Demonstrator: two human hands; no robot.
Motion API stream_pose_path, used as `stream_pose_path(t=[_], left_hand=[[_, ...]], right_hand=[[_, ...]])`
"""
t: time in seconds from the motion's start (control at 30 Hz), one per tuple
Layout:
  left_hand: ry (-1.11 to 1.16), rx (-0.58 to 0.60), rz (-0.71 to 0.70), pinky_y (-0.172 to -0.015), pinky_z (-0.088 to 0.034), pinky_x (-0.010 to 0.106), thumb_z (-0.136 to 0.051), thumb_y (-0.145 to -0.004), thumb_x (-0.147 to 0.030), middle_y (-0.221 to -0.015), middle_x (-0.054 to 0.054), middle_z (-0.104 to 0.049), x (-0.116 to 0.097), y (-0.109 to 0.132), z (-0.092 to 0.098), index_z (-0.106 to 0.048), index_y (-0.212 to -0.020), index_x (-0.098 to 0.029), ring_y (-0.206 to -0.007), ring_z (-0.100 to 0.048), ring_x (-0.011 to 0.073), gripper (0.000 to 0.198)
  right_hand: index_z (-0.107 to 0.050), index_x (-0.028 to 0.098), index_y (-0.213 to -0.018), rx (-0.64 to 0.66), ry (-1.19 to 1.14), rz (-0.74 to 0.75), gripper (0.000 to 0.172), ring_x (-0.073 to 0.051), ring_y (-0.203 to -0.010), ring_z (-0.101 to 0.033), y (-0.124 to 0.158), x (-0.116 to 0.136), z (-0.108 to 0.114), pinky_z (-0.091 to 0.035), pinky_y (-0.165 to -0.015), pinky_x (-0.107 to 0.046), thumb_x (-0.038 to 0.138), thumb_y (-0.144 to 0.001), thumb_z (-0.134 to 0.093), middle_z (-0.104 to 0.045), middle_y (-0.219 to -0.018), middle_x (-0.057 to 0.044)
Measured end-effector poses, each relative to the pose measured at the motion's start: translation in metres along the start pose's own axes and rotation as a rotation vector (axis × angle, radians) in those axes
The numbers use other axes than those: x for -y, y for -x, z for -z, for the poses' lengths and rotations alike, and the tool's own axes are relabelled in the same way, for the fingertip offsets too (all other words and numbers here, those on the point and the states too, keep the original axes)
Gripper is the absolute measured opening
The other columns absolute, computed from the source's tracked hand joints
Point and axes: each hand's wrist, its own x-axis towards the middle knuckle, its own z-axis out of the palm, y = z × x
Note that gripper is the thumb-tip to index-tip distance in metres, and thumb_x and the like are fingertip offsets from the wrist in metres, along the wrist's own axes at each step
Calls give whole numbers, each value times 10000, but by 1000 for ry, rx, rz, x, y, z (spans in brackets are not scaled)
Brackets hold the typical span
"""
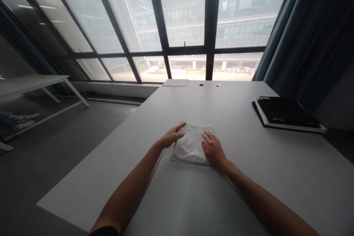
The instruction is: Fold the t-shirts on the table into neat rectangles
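A folded white cloth (190, 143) lies flat on the grey table (193, 191) in front of me. My left hand (170, 137) rests at the cloth's left edge, fingers stretched toward its top left corner. My right hand (212, 149) lies flat on the cloth's right side, fingers spread and pointing away from me. Neither hand grips the cloth.
A black folder on white sheets (286, 113) sits at the table's right. A sheet of paper (175, 82) lies at the far edge near two cable holes. A second table (30, 83) stands to the left, with someone's shoes (22, 120) beneath. Blue curtain (312, 33) hangs right.
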Motion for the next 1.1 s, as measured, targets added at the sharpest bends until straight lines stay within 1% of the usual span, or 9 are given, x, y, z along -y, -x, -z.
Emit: stream_pose_path(t=[0.1, 0.2, 0.47, 0.63, 0.8, 0.87, 0.93, 1.03, 1.1], left_hand=[[-15, -38, 79, -626, -543, 234, -869, -686, -414, -1559, 165, -402, -11, 3, 1, -418, -1525, -207, -1025, -648, 257, 975], [-38, -91, 63, -577, -516, 196, -858, -708, -409, -1560, 139, -398, -17, 9, 0, -427, -1519, -254, -968, -647, 216, 931], [-111, -200, 2, -710, -564, 265, -809, -733, -283, -1245, 116, -652, 0, 25, -5, -535, -1434, -173, -915, -661, 201, 761], [-405, -508, -185, -908, -572, 327, -706, -752, -116, -1409, 143, -517, 16, 28, -7, -690, -1204, -171, -1207, -587, 256, 455], [-693, -609, -314, -1022, -529, 450, -568, -867, -121, -1470, 157, -443, 20, 36, -20, -639, -1250, -173, -1217, -600, 261, 393], [-862, -574, -396, -1140, -411, 471, -493, -923, -138, -1460, 150, -483, 19, 44, -28, -601, -1313, -171, -1352, -492, 264, 406], [-1001, -425, -407, -1203, -296, 493, -436, -986, -216, -1498, 142, -480, 22, 54, -36, -513, -1426, -178, -1435, -395, 259, 449], [-1141, -164, -250, -1210, -173, 586, -402, -1023, -376, -1617, 141, -320, 32, 67, -39, -325, -1561, -187, -1512, -234, 310, 576], [-1178, -92, -118, -1190, -139, 633, -370, -1028, -438, -1655, 143, -205, 38, 73, -37, -243, -1594, -186, -1530, -145, 347, 632]], right_hand=[[-465, 144, -1486, 113, 55, -19, 513, -260, -1498, -266, 6, -7, -7, -209, -1206, -458, 323, -1013, -377, -382, -1591, -126], [-437, 149, -1507, 151, 80, -25, 537, -258, -1518, -217, 8, -6, -11, -167, -1215, -478, 370, -1026, -348, -327, -1618, -125], [-472, 139, -1481, 86, 44, -30, 525, -269, -1513, -237, 8, -8, -17, -192, -1209, -481, 369, -1024, -359, -349, -1604, -146], [-535, 152, -1428, -14, -51, 14, 476, -264, -1486, -308, 8, -13, -21, -242, -1202, -484, 330, -1018, -371, -432, -1558, -139], [-658, 170, -1287, -156, -178, 147, 404, -236, -1410, -439, 6, -15, -21, -307, -1188, -468, 219, -971, -410, -576, -1439, -122], [-670, 175, -1269, -158, -181, 193, 410, -224, -1407, -443, 8, -13, -18, -300, -1194, -461, 181, -953, -408, -589, -1427, -113], [-631, 168, -1330, -85, -124, 214, 434, -231, -1452, -376, 11, -9, -14, -254, -1211, -478, 191, -952, -418, -528, -1488, -113], [-509, 166, -1459, 93, 5, 229, 504, -251, -1512, -241, 17, -4, -11, -143, -1231, -510, 306, -979, -448, -373, -1595, -121], [-461, 165, -1495, 170, 69, 229, 541, -253, -1522, -206, 20, 0, -11, -85, -1234, -513, 370, -994, -440, -321, -1617, -128]])
